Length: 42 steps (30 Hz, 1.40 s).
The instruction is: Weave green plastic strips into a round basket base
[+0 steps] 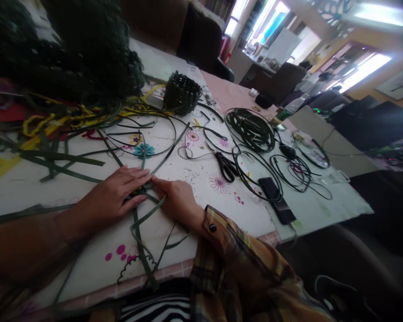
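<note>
Several flat dark green strips (137,230) cross on the flowered white tablecloth and fan out in different directions. Over the crossing lies my left hand (116,194), its fingers stretched out and pressing the strips down; the middle of the crossing is mostly hidden under it. My right hand (177,199) meets its fingertips from the right, index finger extended and the other fingers curled in. A thin strip (151,213) runs out from under the right hand and bends toward me. What the right fingertips pinch is largely covered, but it appears to be a green strip.
Black-handled scissors (226,167) lie right of my hands. Beyond are coiled green strips (250,129), a phone (277,201) and a small woven dark basket (181,93). Larger dark woven pieces (87,53) and yellow strips (50,127) fill the left back.
</note>
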### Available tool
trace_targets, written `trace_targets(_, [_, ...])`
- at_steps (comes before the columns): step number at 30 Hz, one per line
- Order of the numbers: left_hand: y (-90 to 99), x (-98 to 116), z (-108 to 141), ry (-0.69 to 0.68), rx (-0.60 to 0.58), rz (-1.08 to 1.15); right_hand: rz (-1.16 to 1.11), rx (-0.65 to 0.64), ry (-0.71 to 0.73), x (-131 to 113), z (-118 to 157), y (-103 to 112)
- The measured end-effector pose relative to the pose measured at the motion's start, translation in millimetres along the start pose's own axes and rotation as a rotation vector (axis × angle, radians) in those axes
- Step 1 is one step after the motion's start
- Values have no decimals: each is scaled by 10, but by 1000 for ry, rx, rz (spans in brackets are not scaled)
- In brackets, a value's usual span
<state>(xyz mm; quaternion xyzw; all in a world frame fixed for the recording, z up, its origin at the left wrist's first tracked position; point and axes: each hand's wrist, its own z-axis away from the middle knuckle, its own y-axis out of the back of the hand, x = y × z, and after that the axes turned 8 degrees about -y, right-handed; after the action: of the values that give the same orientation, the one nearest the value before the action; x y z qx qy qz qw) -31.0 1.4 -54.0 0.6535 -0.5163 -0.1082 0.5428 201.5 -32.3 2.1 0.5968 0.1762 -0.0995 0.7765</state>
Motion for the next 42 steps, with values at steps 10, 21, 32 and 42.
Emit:
trace_targets(10, [27, 37, -21, -85, -2, -114, -299, 0, -104, 34, -38, 90])
trace_targets(21, [47, 57, -48, -65, -13, -83, -729, -13, -231, 134, 5, 67])
trace_targets(32, [109, 67, -94, 22, -68, 7, -187, 113, 59, 209, 187, -57])
trace_targets(42, [99, 18, -104, 24, -75, 18, 162, 39, 239, 226, 172, 5])
